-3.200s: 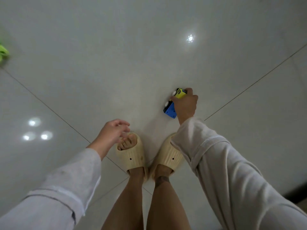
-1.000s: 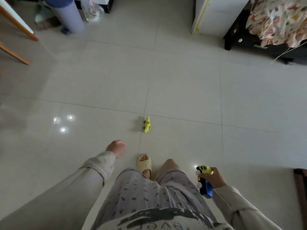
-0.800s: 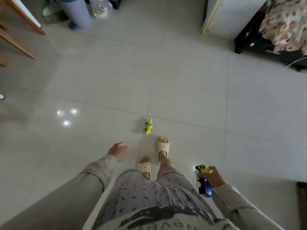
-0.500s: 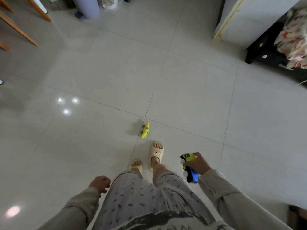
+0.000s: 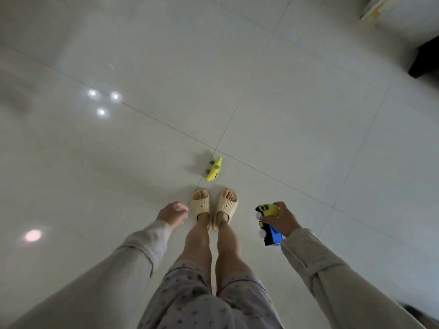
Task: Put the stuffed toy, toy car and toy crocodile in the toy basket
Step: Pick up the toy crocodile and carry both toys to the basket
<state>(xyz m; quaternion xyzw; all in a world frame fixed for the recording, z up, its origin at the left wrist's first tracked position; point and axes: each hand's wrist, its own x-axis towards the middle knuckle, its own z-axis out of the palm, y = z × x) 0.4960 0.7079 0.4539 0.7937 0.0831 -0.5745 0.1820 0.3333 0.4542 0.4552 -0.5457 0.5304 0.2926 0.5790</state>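
Observation:
A small yellow-green toy crocodile (image 5: pixel 214 169) lies on the pale tiled floor, just in front of my two feet in cream slippers (image 5: pixel 213 206). My right hand (image 5: pixel 281 219) grips the yellow and blue toy car (image 5: pixel 268 223) at hip height, right of my legs. Hanging left of my legs, my left hand (image 5: pixel 173 213) has its fingers loosely curled and holds nothing. Neither the toy basket nor the stuffed toy is in view.
A white cabinet corner (image 5: pixel 403 13) and dark furniture (image 5: pixel 425 59) stand at the top right. Ceiling lights reflect on the glossy tiles (image 5: pixel 104 100) to the left. Something dark shows at the bottom right edge (image 5: pixel 420 314).
I have walked up to the crocodile, so it now lies right in front of my slippers. The view has tilted down. My left hand swung forward; the car stays in my right hand.

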